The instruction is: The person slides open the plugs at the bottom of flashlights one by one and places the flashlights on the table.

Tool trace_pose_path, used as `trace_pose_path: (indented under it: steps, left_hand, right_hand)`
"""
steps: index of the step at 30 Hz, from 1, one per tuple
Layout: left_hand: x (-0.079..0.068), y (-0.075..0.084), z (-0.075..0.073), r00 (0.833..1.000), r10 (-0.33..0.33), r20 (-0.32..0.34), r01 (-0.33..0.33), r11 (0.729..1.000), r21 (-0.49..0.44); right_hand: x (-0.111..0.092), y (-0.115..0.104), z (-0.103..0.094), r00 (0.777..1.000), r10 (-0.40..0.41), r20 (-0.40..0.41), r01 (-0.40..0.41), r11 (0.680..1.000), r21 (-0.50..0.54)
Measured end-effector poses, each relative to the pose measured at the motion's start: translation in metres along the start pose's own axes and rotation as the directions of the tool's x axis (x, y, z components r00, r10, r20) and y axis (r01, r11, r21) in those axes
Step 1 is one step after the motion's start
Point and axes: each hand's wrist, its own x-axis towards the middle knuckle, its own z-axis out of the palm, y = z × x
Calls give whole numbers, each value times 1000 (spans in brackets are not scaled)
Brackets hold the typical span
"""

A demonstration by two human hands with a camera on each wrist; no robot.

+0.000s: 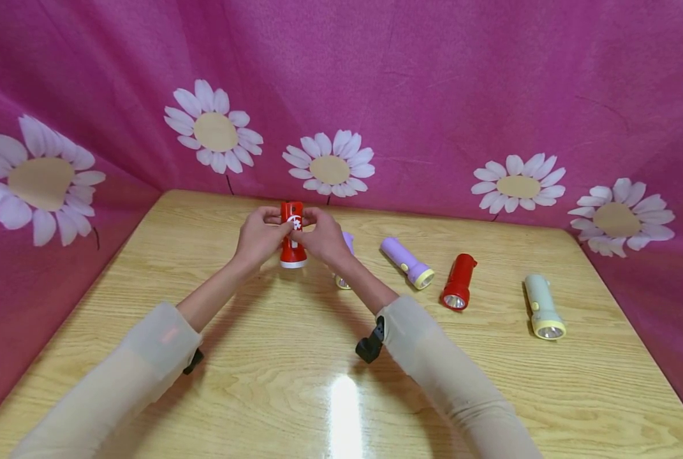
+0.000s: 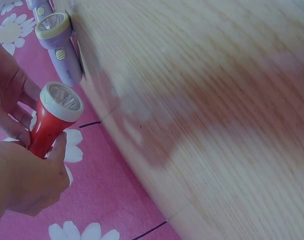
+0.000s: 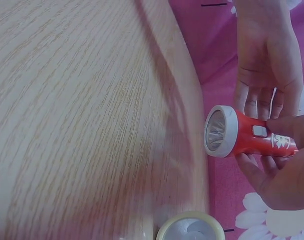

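A red flashlight (image 1: 293, 252) with a white rim and a white flower print is held up over the far part of the table, lens end toward the person. My left hand (image 1: 261, 237) grips it from one side, thumb on the body. From the other side my right hand (image 1: 325, 237) pinches it between thumb and fingers. Its clear lens (image 2: 64, 97) faces the camera in the left wrist view. The right wrist view shows a pale switch (image 3: 260, 131) on the body. Behind the right forearm lies a purple flashlight (image 1: 348, 242), partly hidden.
Right of the hands, another purple flashlight (image 1: 405, 260), an all-red flashlight (image 1: 459, 280) and a pale green flashlight (image 1: 542, 303) lie on the wooden table (image 1: 272, 370). A pink cloth (image 1: 421, 95) with white daisies hangs along the table's back and sides.
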Motion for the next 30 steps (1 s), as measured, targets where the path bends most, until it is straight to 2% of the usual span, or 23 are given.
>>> trace_pose_path:
  steps: [5,12,30]
  left_hand:
    - [-2,0,1,1000,10,7,-10,1000,-28]
    - [-3,1,2,1000,18,-8,-19,998,-59]
    - [-7,7,3,999,-17,-33,9,971,-240]
  right_hand:
    - [-1,0,-1,1000,-25,-6,25,1000,-15]
    - [-4,-1,-3,1000,-29,-2,29,999,25]
    - [-7,0,-3,996,-85,-8,85,992,97]
